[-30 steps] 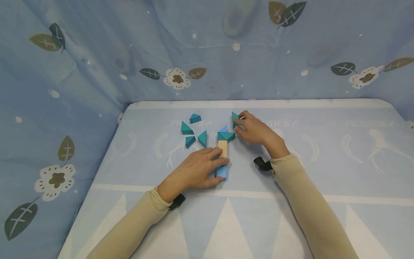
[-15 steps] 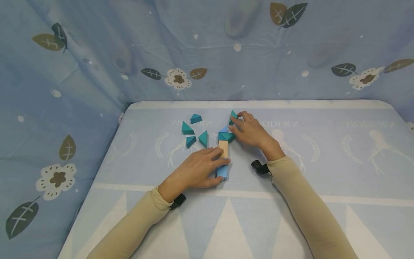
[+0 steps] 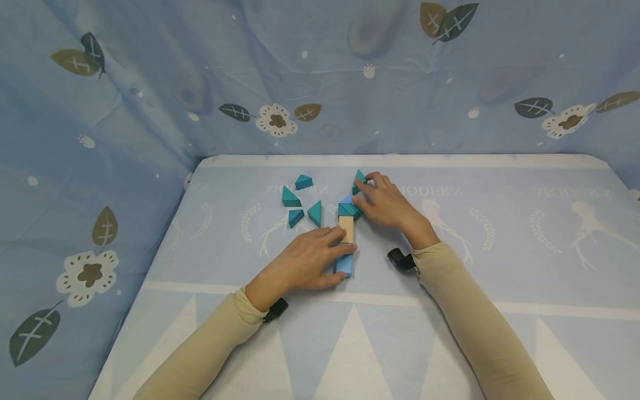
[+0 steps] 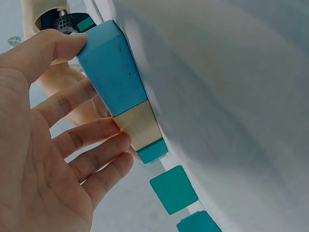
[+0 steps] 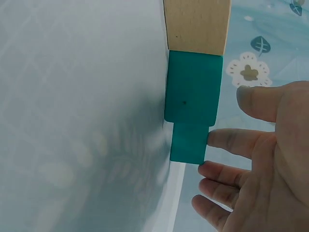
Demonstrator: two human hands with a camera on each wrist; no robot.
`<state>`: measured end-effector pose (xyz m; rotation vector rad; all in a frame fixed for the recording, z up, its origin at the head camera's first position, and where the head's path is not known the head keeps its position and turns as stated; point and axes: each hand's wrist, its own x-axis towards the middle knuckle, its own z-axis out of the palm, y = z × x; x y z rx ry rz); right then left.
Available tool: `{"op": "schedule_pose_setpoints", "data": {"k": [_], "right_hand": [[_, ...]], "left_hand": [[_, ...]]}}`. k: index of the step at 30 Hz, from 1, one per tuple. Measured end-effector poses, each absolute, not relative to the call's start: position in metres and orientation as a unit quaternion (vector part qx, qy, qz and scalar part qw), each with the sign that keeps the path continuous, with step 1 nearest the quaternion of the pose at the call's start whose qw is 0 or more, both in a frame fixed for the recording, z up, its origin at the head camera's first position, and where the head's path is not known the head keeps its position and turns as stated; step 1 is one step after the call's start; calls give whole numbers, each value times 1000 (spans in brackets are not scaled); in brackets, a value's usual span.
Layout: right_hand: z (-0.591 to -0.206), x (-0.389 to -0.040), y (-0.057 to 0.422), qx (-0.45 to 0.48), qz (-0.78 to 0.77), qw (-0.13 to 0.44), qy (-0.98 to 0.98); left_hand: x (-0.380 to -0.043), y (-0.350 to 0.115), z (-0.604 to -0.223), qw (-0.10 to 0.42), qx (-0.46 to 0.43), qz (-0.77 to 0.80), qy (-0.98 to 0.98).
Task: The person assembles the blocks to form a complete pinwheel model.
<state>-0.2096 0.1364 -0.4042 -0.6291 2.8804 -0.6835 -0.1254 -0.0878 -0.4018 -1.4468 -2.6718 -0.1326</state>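
Observation:
In the head view, my left hand (image 3: 307, 261) rests along a row of toy building blocks. Its thumb touches the near end of a blue block (image 4: 113, 67), and its fingertips lie against the side of that block and of the plain wooden block (image 4: 139, 124) beyond it. Teal triangular blocks (image 3: 346, 209) and a light blue triangle (image 3: 346, 199) continue the row. At the far end, my right hand (image 3: 387, 200) has its fingertips against an upper teal triangular block (image 3: 358, 179); in the right wrist view the thumb is apart from the teal block (image 5: 194, 87).
Several loose teal triangular blocks (image 3: 290, 197) lie left of the row on the patterned tabletop (image 3: 525, 244). A blue leaf-print curtain (image 3: 400, 116) hangs behind the table. Black wrist devices (image 3: 400, 259) sit below both sleeves.
My right hand has moved slightly left, shifting the far teal triangular block towards the row's line. The left hand has kept its place on the row.

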Motion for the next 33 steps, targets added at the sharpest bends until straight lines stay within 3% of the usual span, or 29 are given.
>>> {"op": "schedule_pose_setpoints", "data": {"k": [33], "right_hand": [[-402,-206,129,-267,-210,38,940]], "left_hand": [[-126,-87,-400,33,-474,-41,-879]]}}
